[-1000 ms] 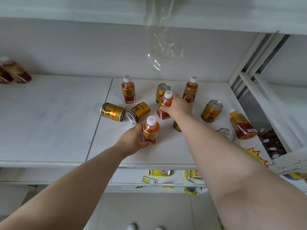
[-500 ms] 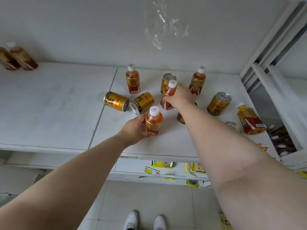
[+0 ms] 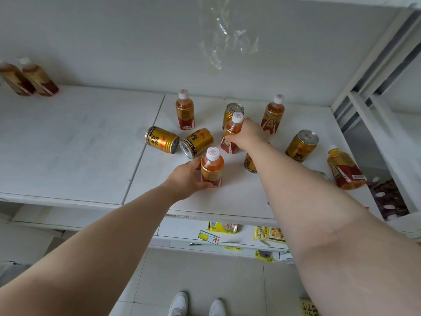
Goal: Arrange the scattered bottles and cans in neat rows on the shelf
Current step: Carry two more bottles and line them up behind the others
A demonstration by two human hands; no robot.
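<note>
Amber bottles with white caps and gold cans are scattered on a white shelf [image 3: 241, 197]. My left hand [image 3: 185, 177] grips an upright bottle [image 3: 212, 168] near the shelf's front. My right hand [image 3: 247, 134] grips a second bottle [image 3: 232, 133], tilted, further back. Two gold cans [image 3: 161, 139] [image 3: 197, 142] lie on their sides left of my hands. Upright bottles stand at the back left [image 3: 184, 110] and back right [image 3: 273, 114]. An upright can [image 3: 232, 111] stands behind the right-hand bottle, another can [image 3: 301, 145] to the right. A can [image 3: 249, 164] is half hidden under my right forearm.
A bottle [image 3: 344, 168] leans at the shelf's right end beside a can lid [image 3: 321, 174]. Two bottles [image 3: 29, 78] stand at the far left by the back wall. White upright posts [image 3: 373, 71] bound the right side. Packets [image 3: 222, 228] lie on the lower shelf.
The camera has tipped downward, so the shelf sits higher in view and my shoes show. Both hands keep the same hold on their bottles; the bottles have barely shifted.
</note>
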